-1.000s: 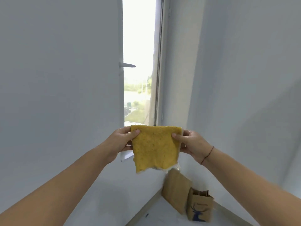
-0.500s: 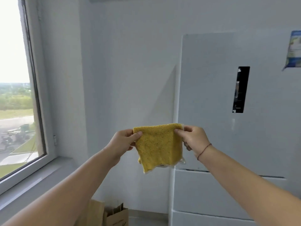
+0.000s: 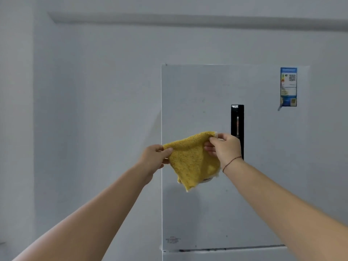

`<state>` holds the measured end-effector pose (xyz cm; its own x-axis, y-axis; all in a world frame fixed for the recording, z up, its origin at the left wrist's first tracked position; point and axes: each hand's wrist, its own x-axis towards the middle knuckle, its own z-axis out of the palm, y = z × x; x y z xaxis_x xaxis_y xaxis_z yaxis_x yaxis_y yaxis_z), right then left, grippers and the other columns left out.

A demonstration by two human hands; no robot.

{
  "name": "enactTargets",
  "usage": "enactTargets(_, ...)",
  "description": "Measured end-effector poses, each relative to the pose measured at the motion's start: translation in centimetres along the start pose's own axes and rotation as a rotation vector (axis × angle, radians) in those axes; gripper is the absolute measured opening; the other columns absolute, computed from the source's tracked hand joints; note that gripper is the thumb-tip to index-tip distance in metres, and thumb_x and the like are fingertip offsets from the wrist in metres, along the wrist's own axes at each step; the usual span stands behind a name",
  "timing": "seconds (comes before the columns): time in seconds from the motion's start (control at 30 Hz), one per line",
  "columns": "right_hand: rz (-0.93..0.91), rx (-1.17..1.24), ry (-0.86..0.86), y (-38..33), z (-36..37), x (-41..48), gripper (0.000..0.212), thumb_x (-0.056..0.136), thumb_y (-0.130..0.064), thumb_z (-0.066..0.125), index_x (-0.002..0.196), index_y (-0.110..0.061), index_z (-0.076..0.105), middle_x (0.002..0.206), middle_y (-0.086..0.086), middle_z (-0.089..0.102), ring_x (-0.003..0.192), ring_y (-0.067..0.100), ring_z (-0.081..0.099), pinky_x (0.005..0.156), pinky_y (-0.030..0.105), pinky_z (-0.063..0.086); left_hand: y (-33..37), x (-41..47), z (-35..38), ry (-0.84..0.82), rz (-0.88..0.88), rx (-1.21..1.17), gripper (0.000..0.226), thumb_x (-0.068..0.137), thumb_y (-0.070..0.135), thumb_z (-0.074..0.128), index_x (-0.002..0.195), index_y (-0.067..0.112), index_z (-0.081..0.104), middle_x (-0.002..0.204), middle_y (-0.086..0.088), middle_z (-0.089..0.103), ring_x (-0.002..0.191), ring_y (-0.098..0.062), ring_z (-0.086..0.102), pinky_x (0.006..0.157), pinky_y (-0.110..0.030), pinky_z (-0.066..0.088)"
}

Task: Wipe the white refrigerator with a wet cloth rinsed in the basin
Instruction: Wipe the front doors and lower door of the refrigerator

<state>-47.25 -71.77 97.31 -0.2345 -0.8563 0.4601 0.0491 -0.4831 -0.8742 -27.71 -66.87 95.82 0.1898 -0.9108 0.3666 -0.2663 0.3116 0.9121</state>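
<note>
A yellow cloth (image 3: 194,162) hangs in the air in front of the white refrigerator (image 3: 199,102), close to the door's left edge. My left hand (image 3: 155,155) pinches the cloth's upper left corner. My right hand (image 3: 224,148) pinches the upper right corner, a little higher than the left. The cloth sags between both hands and its lower tip droops down. The refrigerator's upper door fills the right half of the view, with a black recessed handle (image 3: 237,121) just behind my right hand. No basin is in sight.
A blue energy label (image 3: 288,87) is stuck at the door's top right. A seam (image 3: 226,249) marks the lower door below. A white wall (image 3: 94,110) stands to the left of the refrigerator, with a ledge (image 3: 169,18) running across above.
The view has swung right from the window to face the refrigerator door. Both hands kept hold of the cloth; the right hand rose, so the cloth now hangs slanted and slack.
</note>
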Motion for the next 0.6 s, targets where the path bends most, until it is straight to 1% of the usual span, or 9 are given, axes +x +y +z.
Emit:
enactTargets(0.07, -0.081, -0.069, 0.069, 0.0, 1.3, 2.3, 0.019, 0.088, -0.010, 0.059, 0.106, -0.013, 0.064, 0.082, 0.002, 0.072, 0.076, 0.017, 0.070, 0.082, 0.040, 0.057, 0.1, 2.2, 0.5, 0.023, 0.031, 0.018, 0.025, 0.089, 0.025, 0.066, 0.098, 0.002, 0.066, 0.086, -0.005, 0.062, 0.076, -0.016, 0.056, 0.069, -0.025, 0.044)
enactTargets(0.17, -0.219, -0.210, 0.059, 0.0, 3.9, 3.9, 0.040, 0.085, -0.010, 0.059, 0.124, -0.018, 0.054, 0.109, -0.002, 0.067, 0.099, 0.014, 0.062, 0.089, 0.031, 0.049, 0.1, 5.3, 1.1, 0.084, 0.088, 0.037, 0.022, 0.086, 0.029, 0.070, 0.082, 0.007, 0.066, 0.075, 0.000, 0.053, 0.069, -0.014, 0.047, 0.062, -0.023, 0.038)
enactTargets(0.23, -0.371, -0.279, -0.003, 0.6, 5.6, 4.3, 0.059, 0.084, -0.011, 0.060, 0.139, -0.018, 0.040, 0.127, -0.002, 0.056, 0.118, 0.013, 0.052, 0.102, 0.033, 0.042, 0.0, 7.4, 1.5, 0.164, 0.166, 0.080, 0.022, 0.083, 0.035, 0.070, 0.078, 0.014, 0.067, 0.084, 0.000, 0.056, 0.075, -0.015, 0.051, 0.065, -0.026, 0.040)
enactTargets(0.27, -0.476, -0.353, -0.005, 1.2, 6.6, 4.8, 0.069, 0.084, -0.015, 0.062, 0.145, -0.019, 0.030, 0.135, -0.002, 0.049, 0.127, 0.014, 0.044, 0.109, 0.037, 0.036, 0.0, 8.8, 1.6, 0.227, 0.217, 0.128, 0.020, 0.082, 0.038, 0.070, 0.079, 0.018, 0.068, 0.094, 0.000, 0.057, 0.087, -0.016, 0.054, 0.074, -0.028, 0.043)
enactTargets(0.33, -0.663, -0.593, 0.021, 2.5, 7.8, 5.9, 0.084, 0.085, -0.030, 0.060, 0.152, -0.024, 0.010, 0.147, -0.007, 0.034, 0.137, 0.014, 0.027, 0.116, 0.042, 0.017, 0.1, 10.9, 1.7, 0.372, 0.311, 0.227, 0.021, 0.080, 0.038, 0.071, 0.093, 0.023, 0.066, 0.112, 0.004, 0.046, 0.112, -0.017, 0.045, 0.096, -0.029, 0.033)
enactTargets(0.4, -0.817, -0.892, 0.078, 4.1, 8.6, 7.1, 0.083, 0.090, -0.052, 0.046, 0.152, -0.031, -0.005, 0.157, -0.010, 0.015, 0.144, 0.016, 0.009, 0.116, 0.047, -0.002, -0.3, 12.5, 1.8, 0.437, 0.401, 0.189, 0.047, 0.080, 0.035, 0.072, 0.120, 0.024, 0.052, 0.125, 0.006, 0.036, 0.124, -0.016, 0.036, 0.103, -0.028, 0.022)
enactTargets(0.43, -0.882, -1.001, 0.112, 4.8, 9.0, 7.7, 0.077, 0.091, -0.060, 0.036, 0.152, -0.034, -0.004, 0.160, -0.008, 0.006, 0.146, 0.019, 0.003, 0.115, 0.051, -0.007, -0.4, 13.1, 1.9, 0.405, 0.431, 0.123, 0.061, 0.081, 0.036, 0.071, 0.133, 0.025, 0.040, 0.133, 0.007, 0.033, 0.129, -0.014, 0.033, 0.108, -0.031, 0.021)
enactTargets(0.5, -0.956, -1.129, 0.140, 5.2, 9.4, 8.8, 0.068, 0.092, -0.067, 0.021, 0.151, -0.038, 0.006, 0.161, -0.004, -0.001, 0.148, 0.025, -0.003, 0.113, 0.058, -0.007, -0.8, 13.6, 2.3, 0.266, 0.488, -0.008, 0.075, 0.088, 0.043, 0.062, 0.148, 0.034, 0.018, 0.146, 0.017, 0.025, 0.138, -0.004, 0.024, 0.116, -0.035, 0.020)
enactTargets(0.6, -1.036, -1.211, 0.123, 4.0, 9.9, 10.3, 0.064, 0.092, -0.067, 0.011, 0.150, -0.040, 0.013, 0.162, -0.003, 0.001, 0.148, 0.026, -0.002, 0.112, 0.063, -0.001, -1.3, 14.0, 3.2, 0.167, 0.564, -0.043, 0.073, 0.094, 0.046, 0.049, 0.151, 0.039, 0.003, 0.144, 0.033, 0.013, 0.135, 0.013, 0.011, 0.114, -0.022, 0.014)
